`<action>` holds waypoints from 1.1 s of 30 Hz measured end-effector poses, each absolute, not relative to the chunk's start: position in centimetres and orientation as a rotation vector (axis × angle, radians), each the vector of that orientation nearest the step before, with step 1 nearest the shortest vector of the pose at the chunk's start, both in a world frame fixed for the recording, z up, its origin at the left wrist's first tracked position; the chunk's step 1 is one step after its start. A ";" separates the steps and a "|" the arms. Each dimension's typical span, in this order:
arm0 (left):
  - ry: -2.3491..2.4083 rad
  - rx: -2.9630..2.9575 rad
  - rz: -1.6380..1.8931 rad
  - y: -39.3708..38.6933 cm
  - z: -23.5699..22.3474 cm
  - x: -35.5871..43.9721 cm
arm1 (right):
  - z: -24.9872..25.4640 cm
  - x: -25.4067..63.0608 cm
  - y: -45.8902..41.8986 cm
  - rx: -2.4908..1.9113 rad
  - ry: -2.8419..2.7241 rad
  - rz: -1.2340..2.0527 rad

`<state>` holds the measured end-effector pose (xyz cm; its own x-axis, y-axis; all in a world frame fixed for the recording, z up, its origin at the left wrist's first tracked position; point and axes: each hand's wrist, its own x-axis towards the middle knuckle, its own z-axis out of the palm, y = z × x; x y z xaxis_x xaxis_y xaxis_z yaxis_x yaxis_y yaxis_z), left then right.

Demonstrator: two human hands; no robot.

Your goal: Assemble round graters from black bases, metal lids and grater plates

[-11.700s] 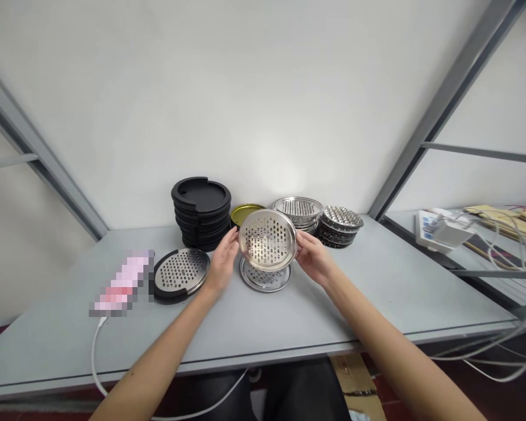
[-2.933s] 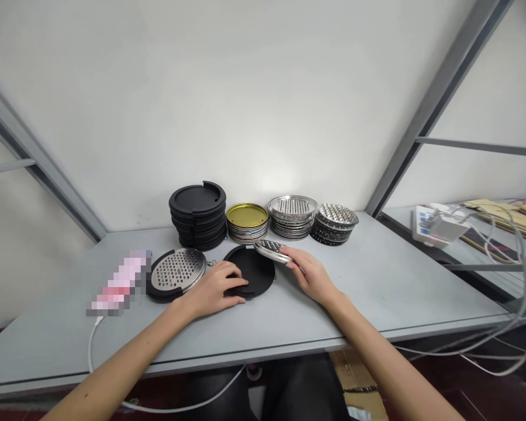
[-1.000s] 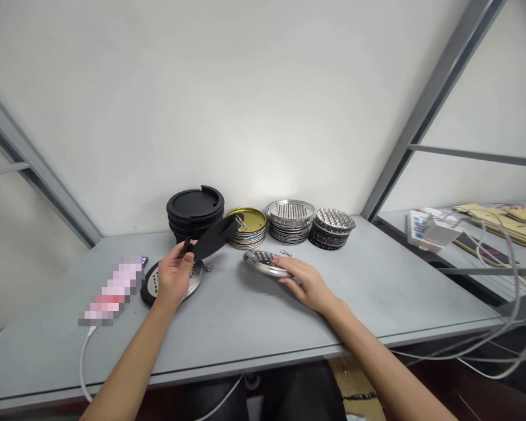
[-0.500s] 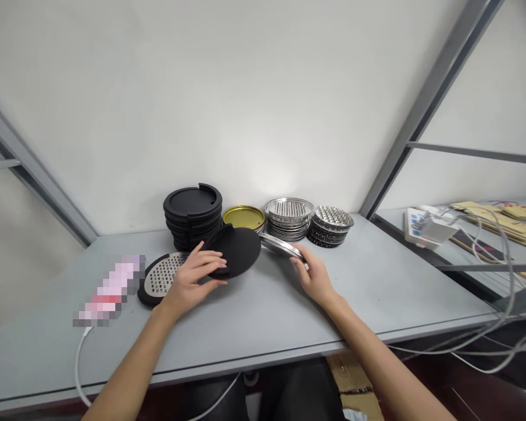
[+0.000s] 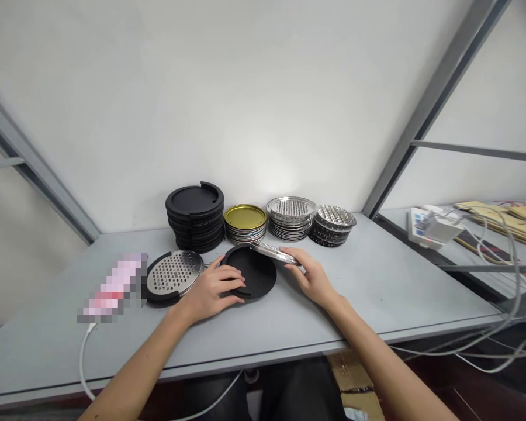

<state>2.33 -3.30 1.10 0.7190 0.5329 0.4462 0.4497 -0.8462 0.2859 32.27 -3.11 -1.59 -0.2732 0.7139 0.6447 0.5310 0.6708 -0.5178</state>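
Observation:
My left hand (image 5: 219,289) grips the left edge of a round black holder (image 5: 258,275), fingers over its rim, with the holder low at the tabletop. My right hand (image 5: 309,273) is closed on the right edge of a shiny round metal disc (image 5: 274,252), perhaps more than one layer. The disc is tilted, its far left edge over the holder's back rim. Left of my left hand lies a black holder with a metal grater disc (image 5: 175,273) in it.
Along the wall stand stacks of black holders (image 5: 195,216), gold-topped discs (image 5: 245,216), slotted grater discs (image 5: 291,208) and rough grater discs (image 5: 335,216). A blurred pink object (image 5: 114,286) with a white cable lies left. A power strip (image 5: 421,228) and cables are at right.
My left hand has brought the black holder right and down to the tabletop, laying it flatter. The metal disc in my right hand now overlaps the holder's back edge. The camera view has shifted slightly.

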 end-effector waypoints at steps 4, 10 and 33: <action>0.823 2.722 0.721 -3.3 1.0 2.3 | -1.3 32.2 -3.1 -0.879 -2.010 0.227; 1.090 2.531 0.722 -3.3 0.4 2.2 | -1.2 32.1 -3.1 -0.776 -2.189 0.237; 1.159 2.543 0.621 -3.1 -0.1 2.2 | -1.6 32.8 -3.1 -1.086 -2.196 0.348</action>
<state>2.18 -3.13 -0.07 0.5864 0.7648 0.2669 0.6454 -0.6402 0.4166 32.80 -3.09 -1.59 -0.4415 0.7825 0.4391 0.6085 0.6208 -0.4943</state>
